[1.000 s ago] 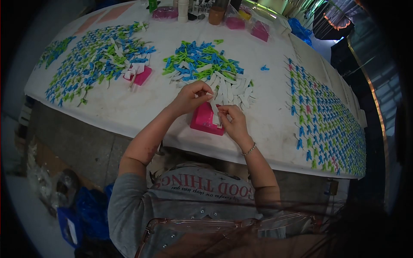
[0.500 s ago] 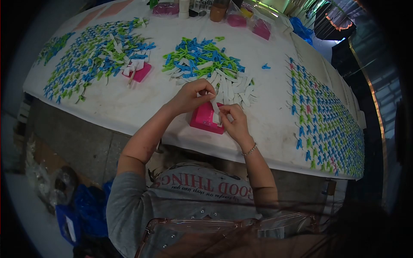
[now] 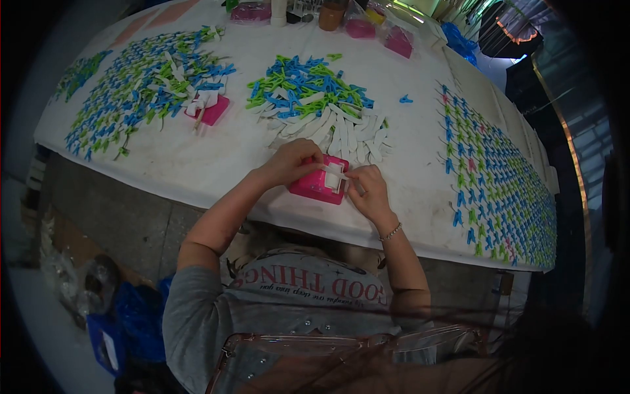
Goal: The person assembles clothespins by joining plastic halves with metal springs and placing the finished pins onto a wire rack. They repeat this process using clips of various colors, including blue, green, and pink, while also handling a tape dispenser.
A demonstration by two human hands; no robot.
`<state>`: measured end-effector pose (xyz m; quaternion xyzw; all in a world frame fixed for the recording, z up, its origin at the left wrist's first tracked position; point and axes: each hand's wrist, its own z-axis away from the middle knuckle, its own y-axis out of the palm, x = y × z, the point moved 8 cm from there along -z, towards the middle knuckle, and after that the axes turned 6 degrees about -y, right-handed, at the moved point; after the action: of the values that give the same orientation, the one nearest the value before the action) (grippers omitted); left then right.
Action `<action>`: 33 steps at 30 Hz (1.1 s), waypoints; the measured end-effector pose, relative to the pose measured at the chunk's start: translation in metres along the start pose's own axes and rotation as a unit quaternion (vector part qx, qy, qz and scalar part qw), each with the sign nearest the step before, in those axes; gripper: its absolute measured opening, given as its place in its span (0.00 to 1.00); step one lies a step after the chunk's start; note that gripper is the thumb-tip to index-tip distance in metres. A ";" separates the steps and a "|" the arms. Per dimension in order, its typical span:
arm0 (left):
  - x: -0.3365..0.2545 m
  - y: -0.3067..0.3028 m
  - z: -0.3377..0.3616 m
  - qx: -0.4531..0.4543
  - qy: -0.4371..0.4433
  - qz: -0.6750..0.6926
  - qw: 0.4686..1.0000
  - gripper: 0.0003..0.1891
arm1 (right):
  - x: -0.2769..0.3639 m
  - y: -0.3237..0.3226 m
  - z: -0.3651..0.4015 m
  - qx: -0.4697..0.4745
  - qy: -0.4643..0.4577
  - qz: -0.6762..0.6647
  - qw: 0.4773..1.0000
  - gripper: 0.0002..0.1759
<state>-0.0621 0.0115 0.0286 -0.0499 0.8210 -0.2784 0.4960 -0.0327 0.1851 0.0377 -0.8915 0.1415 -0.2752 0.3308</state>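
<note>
Both hands pinch a short white strip (image 3: 334, 171) and hold it taut between them, crosswise over a pink box (image 3: 314, 188). At its left end are the closed fingertips of my left hand (image 3: 293, 161), right over the box. My right hand (image 3: 371, 191) grips the other end with thumb and fingers, just off the box's right edge. A white pad (image 3: 333, 182) shows in the box top beneath the strip. Just beyond the box lie loose white strips (image 3: 348, 131), fanned out against a heap of blue and green plastic clips (image 3: 305, 85).
Rows of blue and green clips (image 3: 499, 190) with some pink ones cover the table's right side. More clips (image 3: 131, 85) spread at the left, beside a second pink box (image 3: 214, 111). One blue clip (image 3: 406, 99) lies alone. Bottles and pink packages (image 3: 361, 29) stand at the back.
My right hand has moved right and a little down, my left hand slightly down. The strip, upright between my fingers before, now stretches sideways over the box.
</note>
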 end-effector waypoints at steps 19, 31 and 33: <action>-0.023 0.024 -0.011 -0.032 0.054 -0.006 0.998 0.05 | -0.032 0.018 -0.010 -0.109 0.215 -0.392 0.888 0.26; 0.003 0.008 -0.030 0.037 -0.124 0.267 0.955 0.16 | -0.017 0.032 -0.011 -0.005 0.222 -0.245 0.944 0.21; 0.005 0.012 -0.032 0.072 -0.141 0.339 0.928 0.18 | -0.016 0.032 -0.012 0.008 0.219 -0.235 0.947 0.19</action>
<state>-0.0886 0.0330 0.0300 0.2283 0.6884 -0.1426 0.6735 -0.0547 0.1621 0.0171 -0.8147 -0.0051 -0.5344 0.2252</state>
